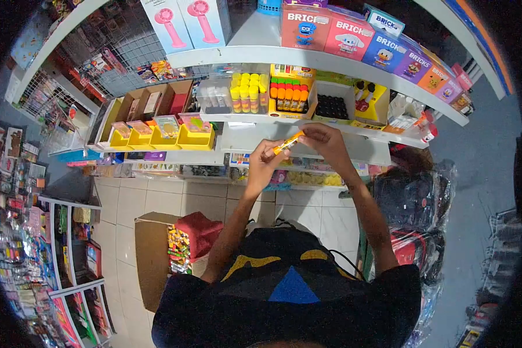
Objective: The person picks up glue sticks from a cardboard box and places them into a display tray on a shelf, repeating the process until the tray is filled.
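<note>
Orange glue stick (288,142) held between both hands, chest-high, in front of middle shelf (307,136). Tilted, upper end toward R. Left hand (263,158) closed on lower end, fingers curled round it. Right hand (323,139) pinching upper end w/ fingertips, also closed on it. Both arms raised from dark shirt at btm of view.

Just above hands, on shelf: display box of glue sticks (293,93), orange caps in front row, green + red behind. Left of that, clear box w/ yellow-capped sticks (248,93). Right of it, tray of black caps (333,107), then yellow box (370,98). Further left along shelf: yellow bins (156,136) w/ small packs, brown cartons behind.

Top shelf: pink fan boxes (188,23) at left, row of "BRICK" boxes (354,37) at right.

On tiled floor, below L: open cardboard box (162,249) w/ colourful items + red piece inside. Bagged backpacks (414,203) at R, near right arm.
</note>
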{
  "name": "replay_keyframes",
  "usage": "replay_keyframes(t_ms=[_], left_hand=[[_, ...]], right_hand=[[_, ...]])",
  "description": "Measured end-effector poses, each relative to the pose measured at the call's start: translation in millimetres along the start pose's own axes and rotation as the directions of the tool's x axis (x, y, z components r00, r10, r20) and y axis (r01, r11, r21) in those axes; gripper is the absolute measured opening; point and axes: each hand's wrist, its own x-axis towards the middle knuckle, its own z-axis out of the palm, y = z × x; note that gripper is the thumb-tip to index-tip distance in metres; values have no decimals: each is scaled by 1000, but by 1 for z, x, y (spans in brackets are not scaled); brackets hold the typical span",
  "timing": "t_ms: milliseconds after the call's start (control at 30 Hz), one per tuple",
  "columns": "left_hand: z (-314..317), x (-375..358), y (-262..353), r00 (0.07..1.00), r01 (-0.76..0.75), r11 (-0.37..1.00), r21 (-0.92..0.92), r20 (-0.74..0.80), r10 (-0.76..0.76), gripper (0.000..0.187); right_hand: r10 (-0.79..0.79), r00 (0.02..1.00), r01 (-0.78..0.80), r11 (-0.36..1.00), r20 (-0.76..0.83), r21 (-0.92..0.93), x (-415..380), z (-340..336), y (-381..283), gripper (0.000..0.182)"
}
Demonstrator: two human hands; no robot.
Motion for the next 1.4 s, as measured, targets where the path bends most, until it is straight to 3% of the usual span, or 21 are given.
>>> replay_keyframes(t_ms=[133,200,333,433,533,633,733,833,933,1033,1233,1333,1400], left_hand=[[10,7,5,999,-49,999,9,-14,49,29],[10,9,0,996,-85,996,20,-37,86,30],[-6,7,-14,999,-40,995,90,-29,43,27],[-18,3,-18,998,0,992,128,-61,8,20],[-24,-3,-13,990,18,980,198,-140,10,16],[-33,-5,-20,984,76,983,168,-169,-48,17],[-38,-7,-26,986,72,989,127,-156,-51,16],[-38,-7,-31,987,-6,981,196,-158,38,15],[-35,-10,-33,987,-9,993,121,-158,28,15],[-38,-12,-37,988,29,979,203,-152,2,14],[-38,-12,-38,990,104,970,220,-115,-81,18],[-37,-12,-41,990,104,971,213,-111,-82,18],[-36,-13,-41,993,81,977,200,-106,-60,19]], right_hand=[[-94,992,80,986,-89,-147,17,-16,-8,27],[-211,966,152,932,-149,-330,28,-29,-28,27],[-524,841,273,622,-132,-734,53,-50,-41,27],[-546,835,247,477,-64,-843,67,-56,-31,25],[-511,859,262,505,-41,-822,74,-53,-31,25],[-467,880,288,379,87,-880,87,-58,-34,26],[-369,924,258,408,101,-876,82,-52,-55,28],[-399,906,306,385,142,-871,85,-48,-52,25],[-511,841,377,323,175,-868,80,-43,-32,25],[-372,905,331,309,207,-891,85,-46,-26,32],[-319,945,121,135,72,-983,86,-47,-28,34],[-191,980,86,169,53,-982,97,-45,-23,40],[-192,980,81,171,47,-982,98,-45,-23,40]])
